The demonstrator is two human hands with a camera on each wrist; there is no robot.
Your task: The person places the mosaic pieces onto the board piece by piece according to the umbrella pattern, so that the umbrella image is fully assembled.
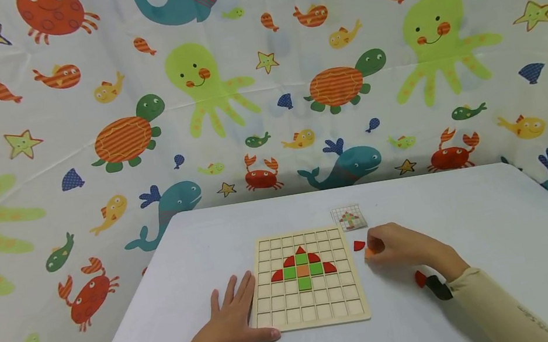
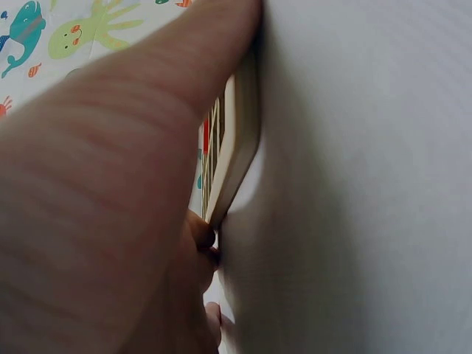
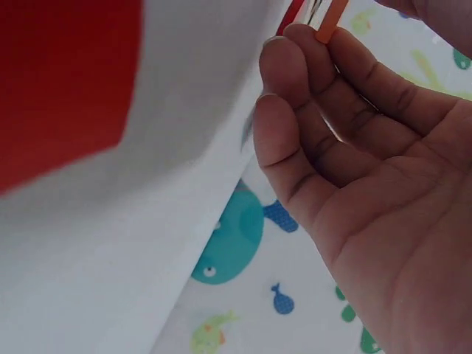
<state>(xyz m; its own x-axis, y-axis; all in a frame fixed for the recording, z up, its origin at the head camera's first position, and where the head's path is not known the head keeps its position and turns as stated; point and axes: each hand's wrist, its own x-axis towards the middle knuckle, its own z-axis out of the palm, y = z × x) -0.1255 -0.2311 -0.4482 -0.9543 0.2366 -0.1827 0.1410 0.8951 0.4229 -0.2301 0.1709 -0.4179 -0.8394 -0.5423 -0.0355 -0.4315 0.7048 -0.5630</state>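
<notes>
A square wooden grid board [image 1: 279, 315] lies on the table with red, green and orange tiles set in its cells as a tree-like shape. My left hand [image 1: 225, 327] rests flat beside it, fingers spread along the left edge and thumb at the near left corner. To the right of the board, my right hand [image 1: 396, 244] pinches a small orange tile [image 3: 332, 21] between thumb and fingertips, low over the table. A red quarter-round tile [image 1: 359, 245] lies between the board and that hand. Another red piece [image 1: 420, 278] sits under the right wrist, looming large in the right wrist view.
Behind the board's far right corner is a small pattern card [image 1: 349, 217] printed with a similar coloured shape on a grid. The white table [image 1: 218, 226] ends at a curtain [image 1: 265, 113] printed with sea animals. Black wrist cameras sit below both wrists.
</notes>
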